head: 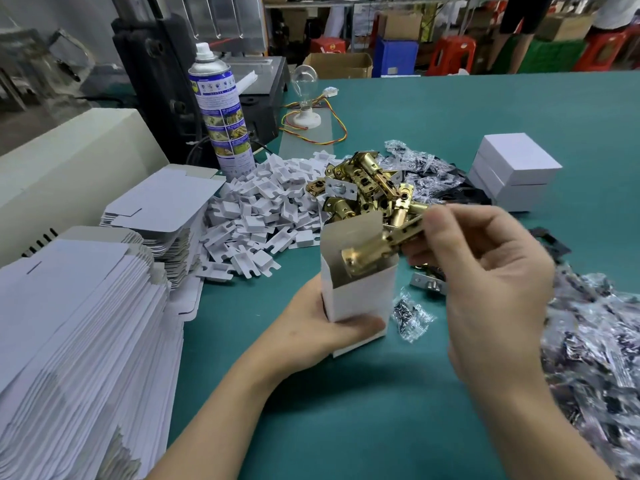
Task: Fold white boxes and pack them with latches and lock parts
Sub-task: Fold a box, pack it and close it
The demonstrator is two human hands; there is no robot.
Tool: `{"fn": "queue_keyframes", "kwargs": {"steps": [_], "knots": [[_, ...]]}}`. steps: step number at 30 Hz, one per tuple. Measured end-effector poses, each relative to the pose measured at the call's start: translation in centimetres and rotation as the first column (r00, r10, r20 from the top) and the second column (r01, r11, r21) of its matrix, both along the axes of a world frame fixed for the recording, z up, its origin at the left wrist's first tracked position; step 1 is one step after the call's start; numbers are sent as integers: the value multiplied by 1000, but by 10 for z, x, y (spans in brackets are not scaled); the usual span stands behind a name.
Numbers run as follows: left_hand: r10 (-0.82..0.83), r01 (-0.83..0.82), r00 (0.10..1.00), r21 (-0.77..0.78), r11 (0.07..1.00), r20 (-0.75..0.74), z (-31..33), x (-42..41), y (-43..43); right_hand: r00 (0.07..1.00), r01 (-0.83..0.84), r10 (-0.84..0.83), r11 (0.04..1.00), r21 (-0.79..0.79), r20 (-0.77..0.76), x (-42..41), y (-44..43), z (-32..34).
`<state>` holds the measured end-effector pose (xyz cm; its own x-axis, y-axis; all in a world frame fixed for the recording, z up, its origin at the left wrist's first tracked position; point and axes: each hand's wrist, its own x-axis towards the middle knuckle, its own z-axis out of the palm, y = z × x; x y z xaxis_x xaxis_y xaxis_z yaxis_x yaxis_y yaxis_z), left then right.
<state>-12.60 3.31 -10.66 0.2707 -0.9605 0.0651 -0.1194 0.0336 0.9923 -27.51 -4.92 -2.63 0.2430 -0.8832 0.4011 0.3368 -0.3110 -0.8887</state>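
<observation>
1. Left of frame: stacks of flat box blanks (79, 323), unfolded, stand on the green table (381, 420). Behind them, upper left-centre, is a spray can (221, 112).
2. Left-centre: a loose pile of white inserts (256, 216) lies just beside the blanks.
3. Centre: the left hand (311, 327) grips the lower part of an erected white box (360, 296), thumb across its front. The box is upright with its top flap open.
4. Centre: a brass latch (367, 258) sits tilted with its round end inside the box mouth and its plate end outside. Behind it lies the latch pile (367, 188).
5. Right-centre: the right hand (485, 271) pinches the latch's plate end between thumb and fingertips.
6. Below the latch, a screw bag (410, 317) lies just beside the box.
7. Upper right: closed boxes (516, 171), stacked. Right edge: a heap of bagged parts (595, 358).
8. Judgement: the packing step is in hand, at latch insertion. The next move calls for seating the latch fully, adding the remaining parts, then closing the flap.
</observation>
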Motion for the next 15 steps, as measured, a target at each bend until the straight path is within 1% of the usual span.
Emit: {"fn": "queue_keyframes", "kwargs": {"steps": [4,8,11,15], "knots": [[20,-19,999,-32,999,29,2,-2,0,978,53,-82,987,-152,-191,1,3,-6],[16,-14,997,-30,999,72,5,-4,1,951,99,-172,957,-272,-258,1,4,-7],[38,-36,995,-31,999,91,4,-4,-1,914,82,-218,925,-371,-343,4,8,-9],[9,-2,991,-52,999,133,2,0,-2,863,25,-247,892,-452,-440,9,18,-14]]}}
